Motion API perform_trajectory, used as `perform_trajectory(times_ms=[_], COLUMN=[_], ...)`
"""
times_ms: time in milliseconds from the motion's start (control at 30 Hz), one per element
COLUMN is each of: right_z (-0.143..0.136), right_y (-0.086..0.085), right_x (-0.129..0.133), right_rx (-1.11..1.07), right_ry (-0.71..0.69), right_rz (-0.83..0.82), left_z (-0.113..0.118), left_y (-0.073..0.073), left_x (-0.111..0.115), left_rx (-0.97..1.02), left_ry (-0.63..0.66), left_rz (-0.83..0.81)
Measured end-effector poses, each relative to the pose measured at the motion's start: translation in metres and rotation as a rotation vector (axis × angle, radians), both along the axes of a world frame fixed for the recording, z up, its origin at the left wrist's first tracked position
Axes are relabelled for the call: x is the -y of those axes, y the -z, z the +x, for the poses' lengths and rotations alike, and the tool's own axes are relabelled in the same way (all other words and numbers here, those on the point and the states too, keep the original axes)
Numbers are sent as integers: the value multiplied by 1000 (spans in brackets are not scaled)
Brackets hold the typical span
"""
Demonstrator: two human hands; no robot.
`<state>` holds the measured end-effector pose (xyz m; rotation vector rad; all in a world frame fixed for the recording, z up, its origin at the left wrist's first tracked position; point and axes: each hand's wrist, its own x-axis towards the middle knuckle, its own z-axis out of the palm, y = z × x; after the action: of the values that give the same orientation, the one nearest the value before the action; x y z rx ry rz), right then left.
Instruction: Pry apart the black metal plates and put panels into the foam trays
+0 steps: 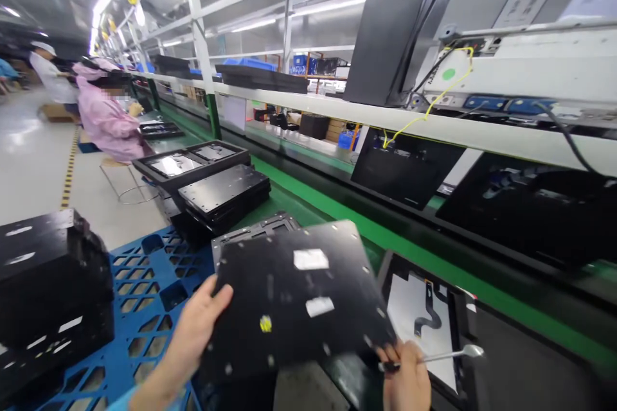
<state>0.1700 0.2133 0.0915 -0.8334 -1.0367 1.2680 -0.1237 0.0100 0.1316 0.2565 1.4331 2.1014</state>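
Note:
A flat black panel [289,295] with two white labels, a small yellow sticker and bright spots around its edge is held tilted in front of me. Its left edge is gripped by my left hand [197,318], thumb on top. My right hand [407,372] is closed at the lower right corner. That hand also holds a thin metal tool [448,356] with a rounded, spoon-like tip pointing right. Close to the right hand lies an open dark frame [424,321] with a silvery inside and a black ribbon cable [429,314]. The panel hides part of the bench below it.
Black panels [224,189] are stacked on the green bench, near framed units [193,160]. Black boxes [43,282] stand on a blue pallet [139,289] at left. Dark screens [405,164] lean under a white rail. A pink-clad person [106,119] sits farther along.

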Motion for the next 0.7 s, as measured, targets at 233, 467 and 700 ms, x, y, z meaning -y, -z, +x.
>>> perform_trajectory(times_ms=[233, 467, 700], right_z=[38, 33, 21], right_y=[54, 46, 23], right_x=[19, 29, 46], right_rx=[128, 115, 92], right_ry=[-10, -21, 34], right_rz=[-42, -8, -16], left_z=[-108, -124, -122], left_y=[-16, -4, -1], left_x=[-35, -60, -51], left_rx=[-228, -172, -93], left_ry=[-162, -173, -118], left_rz=[-137, -185, -254])
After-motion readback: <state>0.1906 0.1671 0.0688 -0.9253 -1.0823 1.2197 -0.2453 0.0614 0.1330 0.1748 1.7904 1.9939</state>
